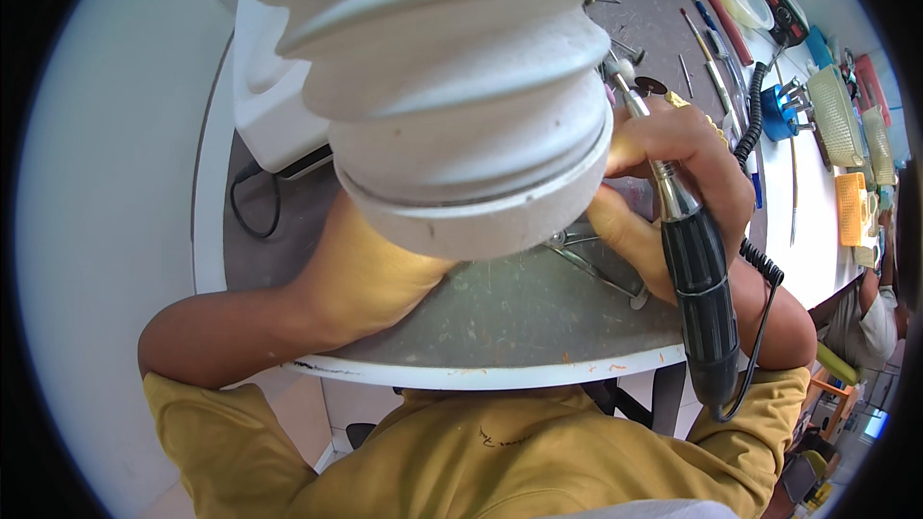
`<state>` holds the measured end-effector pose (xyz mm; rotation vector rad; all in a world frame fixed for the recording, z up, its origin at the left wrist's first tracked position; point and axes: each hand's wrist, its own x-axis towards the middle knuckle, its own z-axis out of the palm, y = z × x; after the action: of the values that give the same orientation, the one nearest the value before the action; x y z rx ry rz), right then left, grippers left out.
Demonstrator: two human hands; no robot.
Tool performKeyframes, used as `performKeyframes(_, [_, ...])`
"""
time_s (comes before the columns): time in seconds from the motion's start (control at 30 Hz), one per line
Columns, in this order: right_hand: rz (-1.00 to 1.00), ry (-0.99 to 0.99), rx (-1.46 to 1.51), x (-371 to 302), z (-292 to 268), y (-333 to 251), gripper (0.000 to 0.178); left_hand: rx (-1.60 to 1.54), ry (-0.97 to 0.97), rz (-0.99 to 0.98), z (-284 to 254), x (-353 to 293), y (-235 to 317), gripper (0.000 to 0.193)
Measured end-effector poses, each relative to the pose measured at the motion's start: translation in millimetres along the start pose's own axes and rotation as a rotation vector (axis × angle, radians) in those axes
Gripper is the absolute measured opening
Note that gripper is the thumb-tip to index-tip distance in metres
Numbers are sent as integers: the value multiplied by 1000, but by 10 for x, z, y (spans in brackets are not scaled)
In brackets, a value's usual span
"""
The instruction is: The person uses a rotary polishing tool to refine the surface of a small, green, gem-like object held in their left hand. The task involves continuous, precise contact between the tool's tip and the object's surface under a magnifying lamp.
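My right hand (697, 149) is closed around a rotary handpiece (700, 274) with a black ribbed grip and a silver front end. Its tip points away from me, up and to the left, beside the white hose. A coiled black cord (761, 259) hangs by the handpiece. My left hand (389, 269) reaches in under the wide white ribbed suction hose (471, 135), which hides its fingers and anything in them. Between my hands, partly covered by the hose, a slim metal instrument (601, 274) lies on the grey bench top (538, 317).
A white machine (274, 101) with a black cable stands at the left. Along the right lie brushes, a red stick (729, 29) and small rotary bits. Farther right are a blue tool holder (777, 113), a pale basket (833, 115) and an orange basket (850, 210). Another person (860, 322) sits beyond.
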<state>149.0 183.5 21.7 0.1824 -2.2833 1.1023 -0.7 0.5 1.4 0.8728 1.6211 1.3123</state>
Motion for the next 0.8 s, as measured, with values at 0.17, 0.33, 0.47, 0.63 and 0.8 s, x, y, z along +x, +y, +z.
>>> performKeyframes(0.17, [-53,-1,-42,-12,-17,48,32,59,19,27,3,-9,37,26])
performKeyframes(0.33, [-122,-11,-116,2,-50,72,32,13,-15,-23,-8,5,73,28])
performKeyframes(0.47, [-82,-69,-167,29,-175,-3,38,-115,-21,-25,-10,-2,29,30])
performKeyframes(0.63, [-69,-97,-131,-14,-214,-38,32,-460,-102,-16,38,40,19,29])
performKeyframes(0.8, [-78,-43,83,-69,-101,2,24,-523,-66,-109,38,3,-34,27])
